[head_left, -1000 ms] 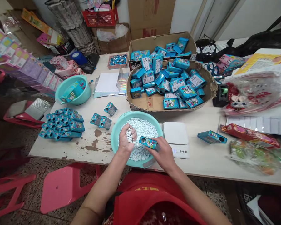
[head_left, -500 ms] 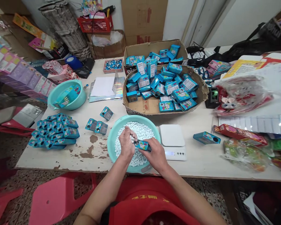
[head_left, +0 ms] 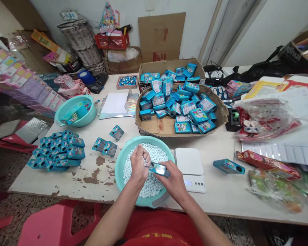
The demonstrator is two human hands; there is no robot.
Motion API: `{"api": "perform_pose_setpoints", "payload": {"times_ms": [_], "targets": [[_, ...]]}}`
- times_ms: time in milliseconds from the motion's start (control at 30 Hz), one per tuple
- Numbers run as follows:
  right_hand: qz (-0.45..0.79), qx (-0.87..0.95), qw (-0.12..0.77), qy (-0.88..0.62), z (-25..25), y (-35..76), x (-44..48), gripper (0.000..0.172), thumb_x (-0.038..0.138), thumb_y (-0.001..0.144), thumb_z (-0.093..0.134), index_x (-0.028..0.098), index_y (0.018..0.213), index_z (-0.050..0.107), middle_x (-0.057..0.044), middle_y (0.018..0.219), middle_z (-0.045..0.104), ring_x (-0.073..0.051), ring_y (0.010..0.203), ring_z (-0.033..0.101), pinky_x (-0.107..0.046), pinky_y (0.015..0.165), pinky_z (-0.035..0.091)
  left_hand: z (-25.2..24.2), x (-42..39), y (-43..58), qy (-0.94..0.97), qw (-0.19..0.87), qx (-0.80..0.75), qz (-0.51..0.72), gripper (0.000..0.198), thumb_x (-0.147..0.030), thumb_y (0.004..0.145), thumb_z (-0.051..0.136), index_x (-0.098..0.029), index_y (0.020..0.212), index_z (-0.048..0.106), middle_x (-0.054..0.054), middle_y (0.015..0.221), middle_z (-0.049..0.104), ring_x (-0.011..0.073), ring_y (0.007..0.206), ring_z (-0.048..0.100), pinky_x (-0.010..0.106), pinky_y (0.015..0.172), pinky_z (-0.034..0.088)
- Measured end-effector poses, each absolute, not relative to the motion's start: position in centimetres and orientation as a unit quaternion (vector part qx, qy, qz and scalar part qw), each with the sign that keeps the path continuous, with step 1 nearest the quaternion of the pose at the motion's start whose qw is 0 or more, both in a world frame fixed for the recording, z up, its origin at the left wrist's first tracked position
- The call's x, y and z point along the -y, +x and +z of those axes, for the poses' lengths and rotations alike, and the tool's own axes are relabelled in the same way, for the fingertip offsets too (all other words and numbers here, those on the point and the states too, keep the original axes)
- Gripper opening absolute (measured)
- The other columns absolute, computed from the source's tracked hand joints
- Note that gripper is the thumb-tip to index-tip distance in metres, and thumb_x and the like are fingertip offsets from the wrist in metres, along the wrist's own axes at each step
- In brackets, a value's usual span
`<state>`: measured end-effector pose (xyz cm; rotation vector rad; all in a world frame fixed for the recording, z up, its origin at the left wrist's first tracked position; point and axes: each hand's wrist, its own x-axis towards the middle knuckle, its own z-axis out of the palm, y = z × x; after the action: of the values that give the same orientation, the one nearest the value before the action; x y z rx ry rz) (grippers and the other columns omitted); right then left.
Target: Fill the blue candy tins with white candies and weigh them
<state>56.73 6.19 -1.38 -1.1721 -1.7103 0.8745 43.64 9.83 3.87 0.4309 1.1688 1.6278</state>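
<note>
Over a turquoise basin (head_left: 119, 171) of small white candies (head_left: 150, 191), my left hand (head_left: 138, 165) is cupped with fingers curled around a few candies. My right hand (head_left: 175, 179) grips a small blue candy box (head_left: 159, 168), its round hole turned toward my left fingers and touching or almost touching them. Glare hides the print on the box's upper face. Right of the basin is a white kitchen scale (head_left: 189, 162). To the left lie a few loose blue boxes (head_left: 110, 148) and a packed cluster of similar boxes (head_left: 59, 150) with round holes facing me.
A cut-down carton (head_left: 156, 128) full of blue boxes stands behind the basin, with another carton behind it. A second turquoise basin (head_left: 91, 119) sits at left. One blue box (head_left: 229, 166) lies right of the scale, near a red box (head_left: 268, 164). A pink stool (head_left: 45, 225) stands below.
The camera view has tipped up, so the table sits lower in the picture. The box in my right hand has rolled, and a shiny face now shows instead of its printed one.
</note>
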Motion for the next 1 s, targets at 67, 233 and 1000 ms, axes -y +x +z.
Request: {"api": "perform_pose_setpoints", "payload": {"times_ms": [67, 233, 1000], "targets": [[0.385, 0.655, 0.448, -0.471, -0.9, 58.4, -5.8, 0.023, 0.034, 0.078, 0.069, 0.023, 0.097, 0.064, -0.005, 0.091, 0.066, -0.022, 0.085, 0.064, -0.033, 0.073, 0.053, 3.2, -9.5, 42.3, 0.198, 0.487, -0.509, 0.682, 0.047, -0.058, 0.072, 0.066, -0.019, 0.064, 0.043, -0.007, 0.05, 0.033, 0.0046, 0.038, 0.031, 0.017, 0.035, 0.024], [0.363, 0.545, 0.492, -0.574, -2.1, 64.8, -5.7, 0.034, 0.045, 0.073, 0.07, 0.022, 0.096, 0.064, -0.006, 0.092, 0.066, -0.022, 0.081, 0.065, -0.032, 0.071, 0.054, -1.7, -7.7, 37.1, 0.47, 0.314, -0.712, 0.416, 0.027, -0.046, 0.068, 0.069, -0.021, 0.069, 0.06, 0.004, 0.075, 0.062, 0.0222, 0.079, 0.06, 0.033, 0.07, 0.05], [0.138, 0.584, 0.546, -0.584, -6.4, 67.5, -6.2, 0.051, 0.04, 0.081, 0.065, 0.02, 0.127, 0.053, -0.016, 0.118, 0.057, -0.032, 0.107, 0.056, -0.052, 0.09, 0.047, 3.5, -25.1, 37.6, 0.576, 0.272, -0.687, 0.349, 0.039, -0.021, 0.083, 0.055, -0.018, 0.121, 0.048, 0.01, 0.116, 0.06, 0.0223, 0.107, 0.058, 0.037, 0.09, 0.048]]}}
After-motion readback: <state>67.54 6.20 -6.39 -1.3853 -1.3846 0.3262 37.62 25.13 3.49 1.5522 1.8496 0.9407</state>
